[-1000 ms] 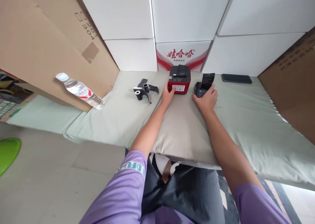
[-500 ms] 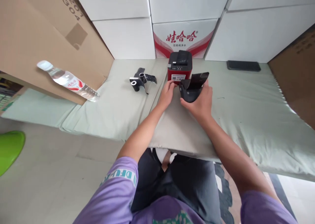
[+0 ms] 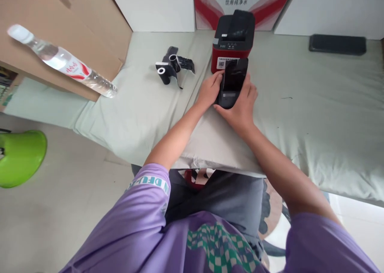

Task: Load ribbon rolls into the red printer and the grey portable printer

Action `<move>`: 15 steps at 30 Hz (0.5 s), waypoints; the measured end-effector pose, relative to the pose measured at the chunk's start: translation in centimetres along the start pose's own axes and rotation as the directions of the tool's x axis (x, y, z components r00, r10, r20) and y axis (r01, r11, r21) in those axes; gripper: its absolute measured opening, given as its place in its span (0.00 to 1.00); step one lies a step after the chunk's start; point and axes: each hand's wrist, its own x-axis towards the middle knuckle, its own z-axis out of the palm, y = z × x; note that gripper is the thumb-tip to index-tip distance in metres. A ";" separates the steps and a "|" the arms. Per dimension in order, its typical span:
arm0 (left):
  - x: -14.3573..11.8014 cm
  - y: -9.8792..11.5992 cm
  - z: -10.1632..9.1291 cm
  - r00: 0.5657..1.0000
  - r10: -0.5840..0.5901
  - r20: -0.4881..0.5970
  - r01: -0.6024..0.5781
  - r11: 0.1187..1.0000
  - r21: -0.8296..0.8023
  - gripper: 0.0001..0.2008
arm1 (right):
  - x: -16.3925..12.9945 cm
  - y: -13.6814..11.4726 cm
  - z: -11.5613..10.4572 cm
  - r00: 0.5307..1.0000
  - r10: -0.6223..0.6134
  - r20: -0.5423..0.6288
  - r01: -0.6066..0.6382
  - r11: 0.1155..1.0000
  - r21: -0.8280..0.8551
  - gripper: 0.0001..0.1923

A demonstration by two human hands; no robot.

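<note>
A small black printer (image 3: 227,99) with a dark strip of paper (image 3: 236,73) standing up from its top is between my hands on the cloth. My right hand (image 3: 242,105) wraps round its right side and front, thumb along the lower front edge. On the left side, my left hand (image 3: 211,88) presses its fingers against the casing; some fingertips are hidden. Right behind stands a larger red and black printer (image 3: 234,45), a white label on its front and a dark strip out of its top.
To the left lie small black paper rolls (image 3: 164,76) with curling strips. A water bottle (image 3: 69,65) leans against a cardboard box (image 3: 99,21). A black phone-like slab (image 3: 337,44) rests at the back right. White cartons (image 3: 156,9) line the back; a green stool (image 3: 24,157) stands below left.
The small black printer has turned so its paper strip faces me more squarely. My left fingers now lie along its left side. My view has tipped downward.
</note>
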 end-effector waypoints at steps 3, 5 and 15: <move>0.2 -0.4 0.1 1.000 -0.025 -0.008 0.025 1.000 -0.015 0.15 | 0.3 0.1 -0.4 0.999 -0.019 0.045 0.018 0.999 0.027 0.70; 0.1 -0.2 0.1 0.999 -0.032 -0.008 0.032 0.999 -0.010 0.15 | 0.6 0.4 -0.7 0.997 -0.026 0.069 0.023 0.999 0.036 0.73; -2.0 1.9 0.4 0.987 -0.118 -0.110 0.149 0.932 0.331 0.15 | 1.9 2.4 -1.4 0.989 -0.097 0.112 0.092 0.994 0.054 0.73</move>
